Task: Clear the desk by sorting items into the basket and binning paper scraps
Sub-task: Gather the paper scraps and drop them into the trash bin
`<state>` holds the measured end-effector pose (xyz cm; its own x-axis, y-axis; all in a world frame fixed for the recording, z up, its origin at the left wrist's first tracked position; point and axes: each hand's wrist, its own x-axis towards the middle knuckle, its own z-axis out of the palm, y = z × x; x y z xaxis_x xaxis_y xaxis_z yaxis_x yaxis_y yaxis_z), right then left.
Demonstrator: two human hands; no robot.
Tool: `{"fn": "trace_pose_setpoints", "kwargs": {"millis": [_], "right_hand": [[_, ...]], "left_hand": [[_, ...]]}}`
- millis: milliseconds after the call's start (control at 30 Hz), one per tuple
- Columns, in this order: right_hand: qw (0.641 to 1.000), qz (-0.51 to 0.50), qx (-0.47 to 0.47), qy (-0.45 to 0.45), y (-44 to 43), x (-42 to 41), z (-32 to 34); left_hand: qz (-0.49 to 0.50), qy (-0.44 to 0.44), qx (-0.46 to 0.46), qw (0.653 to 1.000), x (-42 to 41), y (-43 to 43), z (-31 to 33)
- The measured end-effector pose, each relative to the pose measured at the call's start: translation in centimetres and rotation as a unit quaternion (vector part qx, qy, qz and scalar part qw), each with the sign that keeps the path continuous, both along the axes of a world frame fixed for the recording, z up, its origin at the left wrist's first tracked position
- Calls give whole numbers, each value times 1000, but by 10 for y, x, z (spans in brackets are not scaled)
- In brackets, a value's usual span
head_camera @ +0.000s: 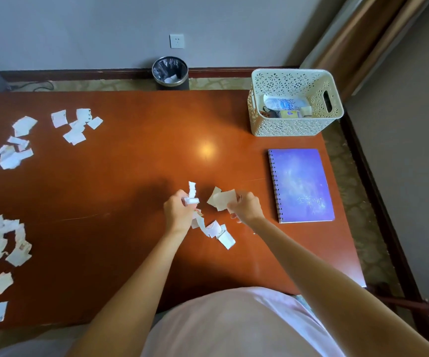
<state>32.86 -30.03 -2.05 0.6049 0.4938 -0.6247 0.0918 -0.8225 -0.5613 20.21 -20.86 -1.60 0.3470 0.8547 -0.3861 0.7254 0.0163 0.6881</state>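
Over the middle of the brown desk (131, 163), my left hand (178, 211) grips a few white paper scraps (192, 194) that stick up from its fingers. My right hand (245, 207) pinches a small bunch of pale scraps (221, 199). Between and below both hands a little pile of scraps (217, 231) lies on the desk. More torn scraps lie at the far left (11, 153), back left (77, 124) and near left (10, 243). A white perforated basket (294, 127) stands at the back right with several items inside. A black bin (170, 72) stands on the floor behind the desk.
A purple spiral notebook (301, 185) lies flat on the desk, right of my right hand and in front of the basket. The desk's right edge borders patterned carpet (347, 176). A wall with a socket (176, 41) stands behind the bin.
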Motion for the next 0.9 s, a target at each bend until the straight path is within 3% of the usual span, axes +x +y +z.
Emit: {"fn": "trace_pose_setpoints", "kwargs": {"millis": [167, 467, 700, 900], "right_hand": [[996, -71, 52, 6, -14, 14, 21], [972, -195, 128, 0, -74, 40, 47], [920, -359, 154, -15, -147, 64, 38], [842, -502, 193, 39, -231, 113, 29]], "left_hand": [[39, -61, -15, 997, 13, 1, 19], [-41, -194, -105, 974, 83, -32, 53], [-149, -207, -174, 951, 163, -97, 50], [-219, -195, -207, 933, 240, -191, 46]]}}
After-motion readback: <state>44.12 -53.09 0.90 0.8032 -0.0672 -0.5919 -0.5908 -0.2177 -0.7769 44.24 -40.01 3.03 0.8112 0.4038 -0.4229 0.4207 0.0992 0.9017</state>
